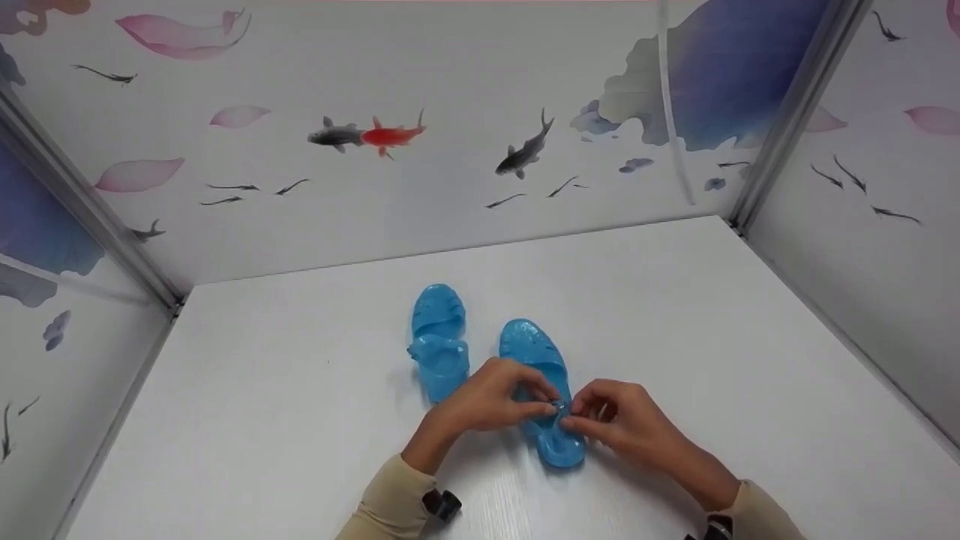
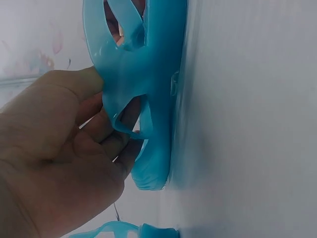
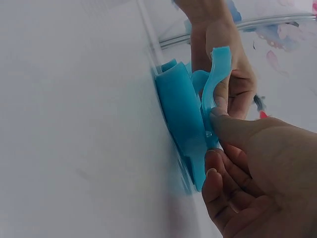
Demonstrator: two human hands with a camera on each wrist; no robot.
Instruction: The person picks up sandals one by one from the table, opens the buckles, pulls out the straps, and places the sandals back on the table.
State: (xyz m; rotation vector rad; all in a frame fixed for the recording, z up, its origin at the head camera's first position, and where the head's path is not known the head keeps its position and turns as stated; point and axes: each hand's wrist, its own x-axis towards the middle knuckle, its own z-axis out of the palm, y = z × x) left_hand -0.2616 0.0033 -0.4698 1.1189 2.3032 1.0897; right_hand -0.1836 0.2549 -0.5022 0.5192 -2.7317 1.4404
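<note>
Two translucent blue jelly sandals lie on the white table (image 1: 300,420). The left sandal (image 1: 437,341) sits untouched. Both hands meet over the right sandal (image 1: 541,360), at its ankle strap. My left hand (image 1: 495,397) pinches the strap near a small metal buckle (image 1: 559,405); in the left wrist view its fingers (image 2: 106,131) curl under the strap (image 2: 131,130) of the sandal (image 2: 148,74). My right hand (image 1: 607,420) pinches the strap from the other side; the right wrist view shows its thumb (image 3: 233,130) pressed on the strap end (image 3: 213,79) beside the sole (image 3: 183,119).
White walls printed with fish and petals enclose the table on three sides. A metal post (image 1: 787,112) stands at the back right corner, another post (image 1: 82,202) at the back left. A clear tube (image 1: 671,97) hangs down the back wall.
</note>
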